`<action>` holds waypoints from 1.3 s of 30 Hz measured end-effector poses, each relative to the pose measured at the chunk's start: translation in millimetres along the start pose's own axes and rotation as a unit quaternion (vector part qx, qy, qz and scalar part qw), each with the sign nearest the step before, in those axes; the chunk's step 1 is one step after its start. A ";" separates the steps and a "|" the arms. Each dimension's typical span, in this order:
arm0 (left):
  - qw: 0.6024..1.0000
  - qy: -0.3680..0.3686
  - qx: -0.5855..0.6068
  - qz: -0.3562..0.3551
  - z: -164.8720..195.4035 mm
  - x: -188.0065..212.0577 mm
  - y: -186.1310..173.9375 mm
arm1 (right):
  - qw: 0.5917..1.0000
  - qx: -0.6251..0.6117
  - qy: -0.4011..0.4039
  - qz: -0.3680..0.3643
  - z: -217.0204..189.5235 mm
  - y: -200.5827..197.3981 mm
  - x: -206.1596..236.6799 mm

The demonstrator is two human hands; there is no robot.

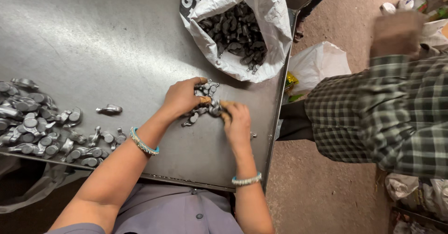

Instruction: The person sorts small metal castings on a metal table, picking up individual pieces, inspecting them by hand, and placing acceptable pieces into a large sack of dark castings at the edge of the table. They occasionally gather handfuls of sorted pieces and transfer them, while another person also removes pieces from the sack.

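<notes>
1. Both hands are working on a small cluster of grey metal parts (201,104) sitting on the steel desk (102,38), a bit right of the middle and just below the sack.
2. The left hand (181,97) is curled over the top of that cluster, fingers bent down and gripping a few pieces. There's a blue and silver bangle (143,142) on that wrist.
3. The right hand (237,122) comes in from the lower right, thumb and fingertips pinching one part at the edge of the cluster. It's kinda blurry there, so I can't tell exactly which piece it has. That wrist has a beaded bangle (246,180) too.
4. Up top there's a white woven sack (273,26), mouth rolled open, loaded with dark metal parts (235,31) of the same sort.
5. Over on the left side of the desk is a big spread pile of shinier parts (39,126), well apart from the hands, with one loose part (109,108) lying on its own between the pile and the left hand.
6. Another person in a checked shirt (378,117) stands just beside the desk's right edge, on the dirt floor (322,192), with a white plastic bag (319,61) near them.
</notes>
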State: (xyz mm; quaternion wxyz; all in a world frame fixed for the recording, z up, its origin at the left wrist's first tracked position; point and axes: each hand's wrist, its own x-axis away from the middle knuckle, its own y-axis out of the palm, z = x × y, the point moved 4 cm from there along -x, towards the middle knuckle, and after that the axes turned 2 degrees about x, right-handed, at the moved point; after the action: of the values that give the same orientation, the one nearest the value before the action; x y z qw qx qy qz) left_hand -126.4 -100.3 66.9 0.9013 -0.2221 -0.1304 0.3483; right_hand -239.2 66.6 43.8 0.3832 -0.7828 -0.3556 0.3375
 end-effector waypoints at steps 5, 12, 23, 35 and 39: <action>0.996 -0.043 -0.050 -0.067 -7.5 14.3 18.0 | 0.999 0.003 0.046 0.009 -6.1 -5.6 45.4; 0.992 -0.018 0.123 0.028 -23.9 54.4 20.4 | 0.739 -0.620 0.264 0.002 35.0 14.5 88.6; 0.812 -0.280 0.492 -0.142 -61.9 121.2 72.2 | 0.632 -0.698 0.308 -0.133 27.4 9.2 107.0; 0.878 -0.184 0.436 -0.071 -70.6 112.2 39.3 | 0.999 -0.039 0.022 -0.024 -31.4 -5.3 26.8; 0.967 -0.187 0.173 -0.013 -74.4 108.6 3.5 | 1.000 -0.016 0.005 -0.005 -25.8 -3.0 46.7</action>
State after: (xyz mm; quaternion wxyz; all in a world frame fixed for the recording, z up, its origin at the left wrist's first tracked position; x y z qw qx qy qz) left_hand -20.7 -46.6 9.5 0.8902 0.0078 -0.2370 0.3890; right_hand -195.3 96.8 46.7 0.3743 -0.7886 -0.3631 0.3258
